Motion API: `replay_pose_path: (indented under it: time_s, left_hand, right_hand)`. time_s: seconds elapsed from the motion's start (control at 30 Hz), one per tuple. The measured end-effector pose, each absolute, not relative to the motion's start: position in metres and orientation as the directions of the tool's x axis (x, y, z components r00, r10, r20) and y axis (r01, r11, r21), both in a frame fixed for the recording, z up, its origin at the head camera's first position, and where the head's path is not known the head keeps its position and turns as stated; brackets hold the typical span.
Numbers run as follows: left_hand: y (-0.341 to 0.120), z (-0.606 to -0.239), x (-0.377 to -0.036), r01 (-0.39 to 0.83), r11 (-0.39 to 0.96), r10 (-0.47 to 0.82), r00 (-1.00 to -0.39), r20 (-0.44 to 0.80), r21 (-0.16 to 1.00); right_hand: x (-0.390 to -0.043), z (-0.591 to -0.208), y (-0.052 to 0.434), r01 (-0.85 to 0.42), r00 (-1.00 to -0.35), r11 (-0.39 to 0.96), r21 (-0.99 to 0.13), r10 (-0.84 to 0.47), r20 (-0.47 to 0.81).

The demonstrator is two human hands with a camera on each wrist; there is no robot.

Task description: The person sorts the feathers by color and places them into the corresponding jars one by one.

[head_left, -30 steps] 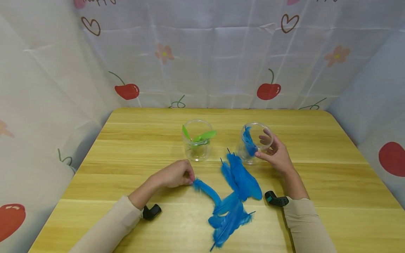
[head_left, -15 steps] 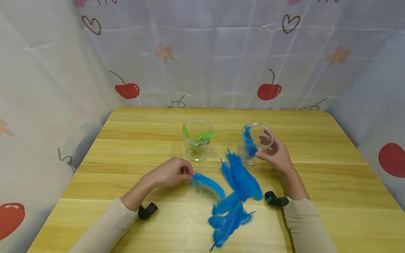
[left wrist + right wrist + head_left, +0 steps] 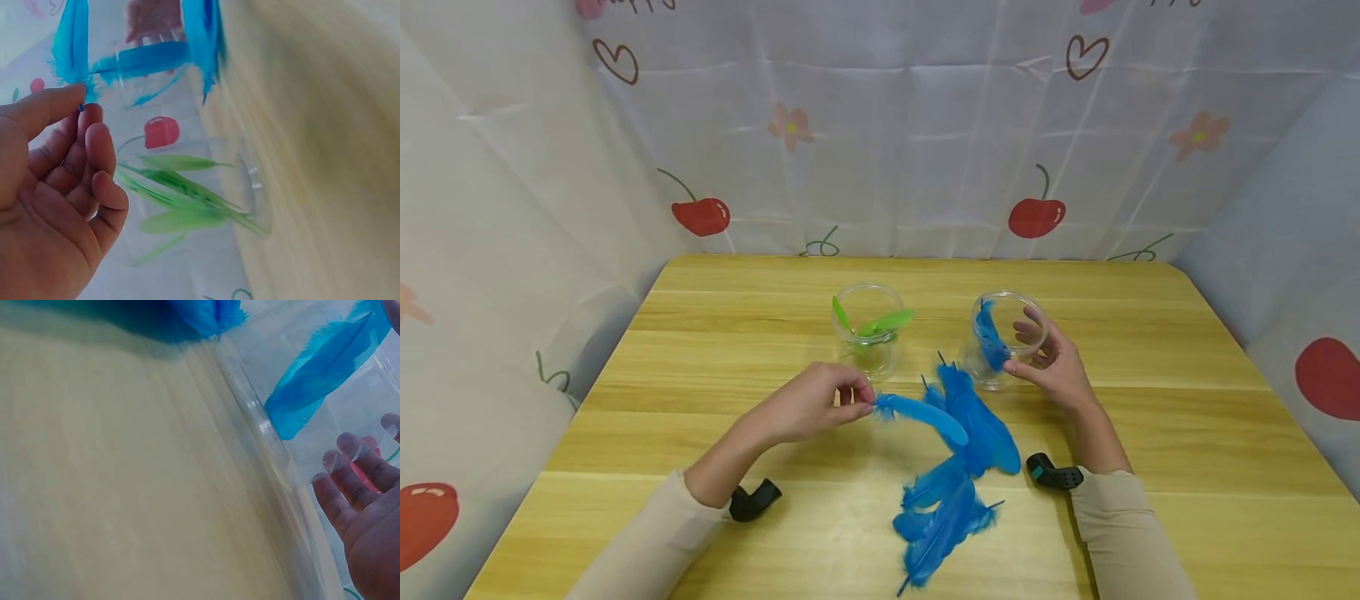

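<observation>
Moved since a second ago: left hand [image 3: 816, 404] and held blue feather [image 3: 925, 414], both roughly toward 1 o'clock. Right hand [image 3: 1060, 367] and right cup [image 3: 992, 383] unchanged. Clock centred on held blue feather, 12 = far side.

Nearest, 3 round to 6 o'clock: loose blue feathers [image 3: 940, 537], overlapping on the table [image 3: 820, 537]. Held feather's tip overlaps them in head view; can't tell if it touches.

9 o'clock: left hand pinches the feather by its quill end, thumb to forefinger. Doing it well, my call: stay light and on the quill so the vane isn't crushed; lift the tip clear before going sideways, else neighbours may drag along. Go slow, feathers catch air.

2 o'clock: right hand grasps the clear right cup, thumb near side, fingers round the wall. Looks slightly tilted, not certain. Light squeeze should do; wall may flex. Inside: another blue feather [image 3: 991, 337], against the 9 o'clock wall, quill up.

11 o'clock: clear left cup [image 3: 868, 362], upright, no hand on it. Green feathers [image 3: 883, 322] inside, some reaching past the rim.

Behind, 12 o'clock: cherry-print cloth [image 3: 887, 171].
</observation>
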State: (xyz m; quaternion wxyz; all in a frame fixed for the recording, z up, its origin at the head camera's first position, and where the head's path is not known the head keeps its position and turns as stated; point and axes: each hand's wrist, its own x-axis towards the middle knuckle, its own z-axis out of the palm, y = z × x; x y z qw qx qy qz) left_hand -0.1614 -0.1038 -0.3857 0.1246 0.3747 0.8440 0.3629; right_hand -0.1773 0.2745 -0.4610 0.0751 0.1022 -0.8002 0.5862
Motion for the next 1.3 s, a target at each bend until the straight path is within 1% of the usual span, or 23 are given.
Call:
replay_pose_path:
  time_s: [0.2, 0.3, 0.5, 0.77, 1.0, 1.17, 1.3]
  left_hand:
    - [-0.094, -0.375, -0.158, 0.571, 0.415, 0.698, -0.699, 0.154, 0.709]
    - [-0.087, -0.371, -0.158, 0.572, 0.409, 0.684, -0.708, 0.176, 0.711]
    - [-0.067, -0.362, -0.161, 0.609, 0.378, 0.672, -0.699, 0.245, 0.697]
    - [-0.042, -0.351, -0.162, 0.624, 0.354, 0.647, -0.701, 0.299, 0.697]
    - [-0.027, -0.342, -0.164, 0.635, 0.387, 0.606, -0.722, 0.335, 0.669]
    - [-0.018, -0.34, -0.168, 0.652, 0.427, 0.557, -0.735, 0.386, 0.626]
    - [-0.011, -0.34, -0.171, 0.655, 0.476, 0.532, -0.746, 0.401, 0.587]
  right_hand:
    - [-0.177, -0.46, 0.274, -0.251, -0.968, 0.293, -0.922, -0.074, 0.24]
    - [-0.177, -0.46, 0.273, -0.251, -0.968, 0.294, -0.922, -0.074, 0.24]
    - [-0.176, -0.46, 0.277, -0.243, -0.97, 0.301, -0.922, -0.068, 0.234]
    - [-0.178, -0.461, 0.279, -0.278, -0.961, 0.273, -0.921, -0.088, 0.264]
    - [-0.179, -0.458, 0.277, -0.253, -0.967, 0.312, -0.916, -0.074, 0.242]
    - [-0.18, -0.458, 0.277, -0.246, -0.969, 0.302, -0.921, -0.08, 0.233]
    - [-0.18, -0.46, 0.277, -0.249, -0.969, 0.296, -0.922, -0.088, 0.233]
